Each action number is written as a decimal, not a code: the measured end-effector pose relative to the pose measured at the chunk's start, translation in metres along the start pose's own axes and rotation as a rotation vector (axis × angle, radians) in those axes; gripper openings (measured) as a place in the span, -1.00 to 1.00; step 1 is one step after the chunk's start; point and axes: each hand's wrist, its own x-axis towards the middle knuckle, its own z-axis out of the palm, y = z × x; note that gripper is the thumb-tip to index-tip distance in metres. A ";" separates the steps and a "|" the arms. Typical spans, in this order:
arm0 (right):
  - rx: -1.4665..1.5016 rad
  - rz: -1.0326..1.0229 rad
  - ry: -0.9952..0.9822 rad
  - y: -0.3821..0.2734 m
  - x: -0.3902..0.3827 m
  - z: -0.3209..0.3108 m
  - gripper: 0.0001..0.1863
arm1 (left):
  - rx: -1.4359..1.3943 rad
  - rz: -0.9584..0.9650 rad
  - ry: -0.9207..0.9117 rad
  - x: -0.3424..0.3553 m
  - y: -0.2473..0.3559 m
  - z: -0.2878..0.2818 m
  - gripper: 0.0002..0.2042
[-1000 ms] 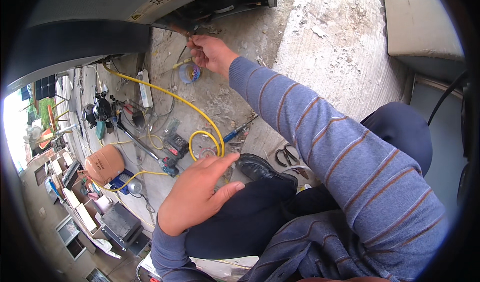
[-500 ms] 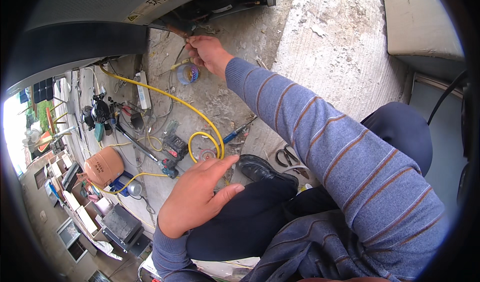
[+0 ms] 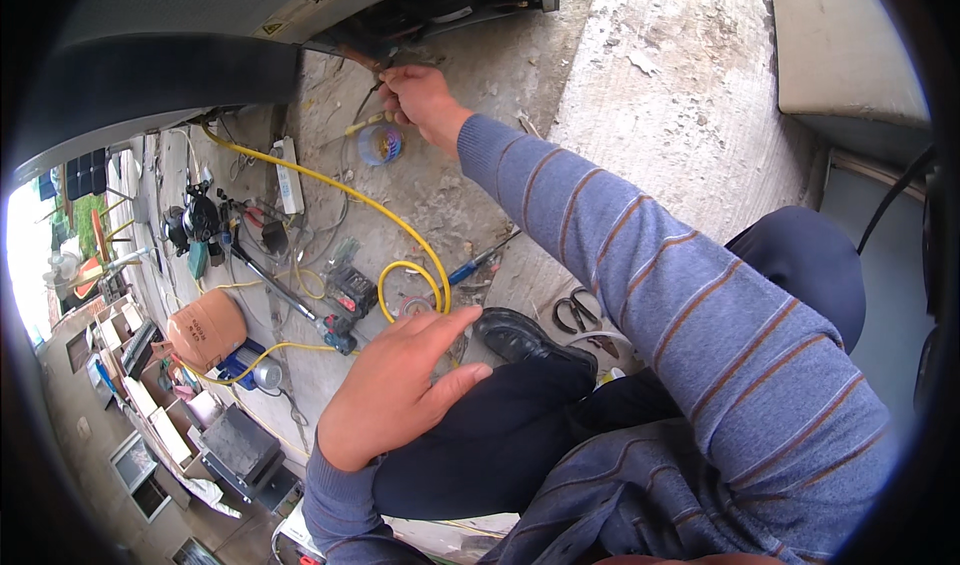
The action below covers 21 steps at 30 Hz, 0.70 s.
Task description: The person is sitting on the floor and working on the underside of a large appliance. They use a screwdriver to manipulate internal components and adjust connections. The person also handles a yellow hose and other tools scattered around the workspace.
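Note:
My right hand [image 3: 415, 97] reaches to the underside of a large grey appliance [image 3: 200, 15]. Its thumb and fingers are closed at the end of a copper-coloured tube [image 3: 360, 59], which runs up into the dark opening. The exact grip is partly hidden behind the fingers. Just below this hand, a clear round tub [image 3: 379, 146] with small coloured bits inside stands on the concrete. My left hand [image 3: 395, 385] hangs over my knee, thumb and fingers apart, with nothing in it.
A yellow hose [image 3: 340, 193] curves from the appliance to a coil by my black shoe [image 3: 530, 340]. Around lie a blue-handled screwdriver [image 3: 470, 268], scissors [image 3: 575, 312], a cordless tool [image 3: 338, 333] and a white power strip [image 3: 288, 177]. An orange-brown gas cylinder [image 3: 207, 330] lies farther left.
My right hand has shifted very slightly, still at the tube's end. The view has tilted a little; my left hand stays where it was.

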 end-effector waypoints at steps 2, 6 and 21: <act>0.057 -0.002 -0.012 0.002 0.001 0.000 -0.90 | -0.001 0.003 0.001 -0.001 -0.001 -0.001 -0.49; 0.041 0.008 -0.035 -0.003 0.003 -0.003 -0.92 | -0.020 0.071 0.052 -0.003 -0.022 0.004 -0.49; -0.057 0.109 0.015 -0.015 0.014 -0.010 -0.81 | -1.449 -0.712 1.363 -0.117 -0.341 0.082 -0.67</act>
